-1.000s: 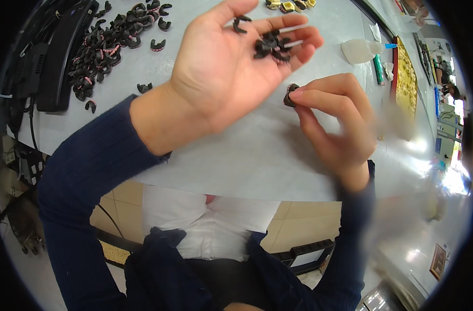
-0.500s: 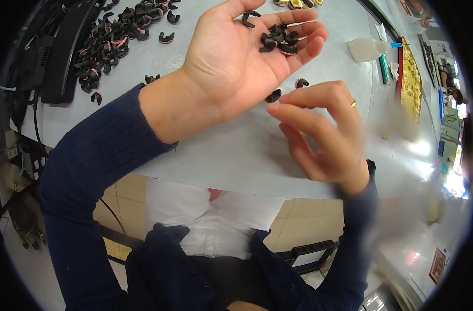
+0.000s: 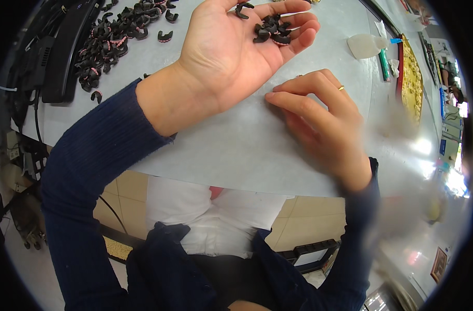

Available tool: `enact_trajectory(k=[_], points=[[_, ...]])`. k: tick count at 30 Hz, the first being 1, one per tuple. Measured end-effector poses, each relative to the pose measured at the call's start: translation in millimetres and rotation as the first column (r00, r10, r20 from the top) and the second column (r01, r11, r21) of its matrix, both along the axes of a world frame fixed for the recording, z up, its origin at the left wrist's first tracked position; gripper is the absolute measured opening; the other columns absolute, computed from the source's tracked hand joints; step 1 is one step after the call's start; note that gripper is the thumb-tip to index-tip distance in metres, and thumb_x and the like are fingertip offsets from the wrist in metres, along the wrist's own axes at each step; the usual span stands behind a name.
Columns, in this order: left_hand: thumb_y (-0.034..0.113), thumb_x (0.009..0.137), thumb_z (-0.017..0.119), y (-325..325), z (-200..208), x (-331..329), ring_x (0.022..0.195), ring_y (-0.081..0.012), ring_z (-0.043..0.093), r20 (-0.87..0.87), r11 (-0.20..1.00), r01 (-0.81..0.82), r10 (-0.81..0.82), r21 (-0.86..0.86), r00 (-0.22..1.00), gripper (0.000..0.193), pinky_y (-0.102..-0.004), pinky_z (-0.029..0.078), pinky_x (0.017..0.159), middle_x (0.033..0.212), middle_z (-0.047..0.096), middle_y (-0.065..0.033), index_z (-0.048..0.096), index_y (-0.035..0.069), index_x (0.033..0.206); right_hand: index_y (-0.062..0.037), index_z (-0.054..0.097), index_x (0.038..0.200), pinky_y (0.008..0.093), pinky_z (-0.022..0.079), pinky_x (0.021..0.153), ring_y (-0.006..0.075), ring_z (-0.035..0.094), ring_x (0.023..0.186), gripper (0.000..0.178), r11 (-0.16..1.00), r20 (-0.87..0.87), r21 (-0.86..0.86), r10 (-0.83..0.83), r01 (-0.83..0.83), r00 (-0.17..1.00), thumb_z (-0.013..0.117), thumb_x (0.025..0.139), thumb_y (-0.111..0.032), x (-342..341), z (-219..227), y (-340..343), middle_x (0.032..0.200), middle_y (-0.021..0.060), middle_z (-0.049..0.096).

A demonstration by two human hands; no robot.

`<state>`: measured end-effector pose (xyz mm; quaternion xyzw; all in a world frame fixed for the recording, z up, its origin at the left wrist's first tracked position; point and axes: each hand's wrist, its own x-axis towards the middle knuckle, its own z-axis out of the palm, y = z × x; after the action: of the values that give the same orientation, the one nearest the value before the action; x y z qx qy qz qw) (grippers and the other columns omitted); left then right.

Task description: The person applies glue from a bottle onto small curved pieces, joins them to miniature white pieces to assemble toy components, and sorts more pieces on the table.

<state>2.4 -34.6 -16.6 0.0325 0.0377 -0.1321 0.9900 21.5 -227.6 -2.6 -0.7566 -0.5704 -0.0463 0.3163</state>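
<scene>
My left hand (image 3: 223, 54) is palm up and loosely cupped over the table. A cluster of small black C-shaped pieces (image 3: 271, 30), some with pinkish edges, rests on its fingers. One more black C-shaped piece (image 3: 243, 10) sits by the thumb. Just below and right of it, my right hand (image 3: 322, 114) hovers low at the grey tabletop (image 3: 226, 150), thumb and index finger drawn together. Whatever lies between those fingertips is hidden.
A heap of similar black pieces (image 3: 109, 44) spreads at the far left beside a long black device (image 3: 65, 62). On the right are a translucent bottle (image 3: 363, 46) with a blue tip, a green tube-like item (image 3: 384, 66) and a red-edged tray (image 3: 411, 78) of gold-coloured items.
Both hands have shifted slightly left. My right hand now covers the spot where two loose black pieces showed, and its fingers have drawn closer together. The cluster stays on my left hand.
</scene>
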Motion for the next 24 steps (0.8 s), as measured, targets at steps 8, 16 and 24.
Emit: enact_trajectory(k=[8,16,24], points=[[0.027,0.103,0.038,1.7,-2.1,-0.3,0.105,-0.0293,0.056,0.04,0.999,0.032,-0.031,-0.025,0.999,0.047,-0.039,0.049,0.099,0.11,0.056,-0.0216,0.047,-0.014,0.124,-0.0041,0.065,0.089,0.034,0.05,0.06,0.0242,0.059,0.073,0.031,0.998,0.07,0.057,0.026,-0.03,0.997,0.071,0.059,0.003,3.7,-2.4,0.1,0.086,0.0063,0.059],[0.027,0.102,0.039,1.9,-3.1,-1.2,0.105,-0.0287,0.056,0.054,0.999,0.048,-0.046,-0.02,0.997,0.048,-0.0391,0.049,0.1,0.11,0.057,-0.0211,0.047,-0.014,0.125,-0.0045,0.062,0.085,0.0347,0.048,0.058,0.0245,0.058,0.071,0.028,0.996,0.094,0.04,0.072,-0.076,0.993,0.072,0.06,0.003,4.9,-1.4,-0.4,0.083,0.006,0.057],[0.029,0.103,0.038,0.2,-5.8,-1.4,0.105,-0.0289,0.056,0.071,0.997,0.068,-0.066,-0.026,0.995,0.047,-0.0395,0.049,0.1,0.11,0.057,-0.02,0.048,-0.012,0.125,-0.004,0.066,0.09,0.0343,0.047,0.057,0.0253,0.057,0.07,0.028,0.996,0.014,0.037,0.078,-0.079,0.997,0.072,0.064,0.004,4.4,3.8,-2.3,0.084,0.0067,0.058]])
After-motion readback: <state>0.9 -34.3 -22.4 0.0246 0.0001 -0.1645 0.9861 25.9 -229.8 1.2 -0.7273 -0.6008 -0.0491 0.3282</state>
